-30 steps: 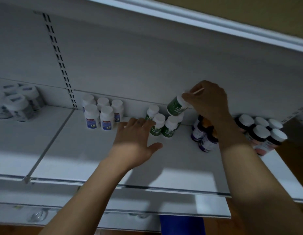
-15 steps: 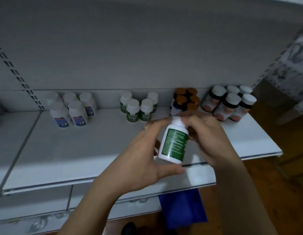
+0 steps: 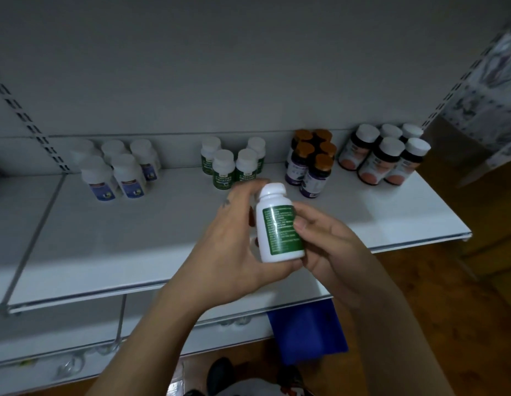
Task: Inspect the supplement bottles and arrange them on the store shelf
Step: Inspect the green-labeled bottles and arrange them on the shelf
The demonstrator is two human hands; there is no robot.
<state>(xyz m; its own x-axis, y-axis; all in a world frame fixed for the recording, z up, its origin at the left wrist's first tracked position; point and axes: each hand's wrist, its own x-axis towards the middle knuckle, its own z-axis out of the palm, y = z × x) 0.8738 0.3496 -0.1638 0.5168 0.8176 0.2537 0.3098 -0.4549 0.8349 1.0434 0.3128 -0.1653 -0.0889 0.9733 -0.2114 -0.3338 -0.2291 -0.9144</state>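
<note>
A white supplement bottle with a green label (image 3: pixel 280 224) is held upright in front of the shelf, its printed side facing me. My left hand (image 3: pixel 228 247) holds it from the left, thumb under its base. My right hand (image 3: pixel 328 244) grips its right side with the thumb on the label. Behind, on the white shelf (image 3: pixel 134 238), stand several matching green-label bottles (image 3: pixel 234 167) near the back wall.
Blue-label white bottles (image 3: pixel 119 172) stand at the back left. Orange-capped purple-label bottles (image 3: pixel 311 167) and dark bottles with white caps (image 3: pixel 385 155) stand at the back right. A blue bin (image 3: pixel 308 332) sits below the shelf edge. A lower shelf (image 3: pixel 62 338) runs underneath.
My right hand lifted the green-label bottle from the back of the shelf and brought it toward me. My left hand came off the shelf and took hold of it too. The bottle now stands more upright.
</note>
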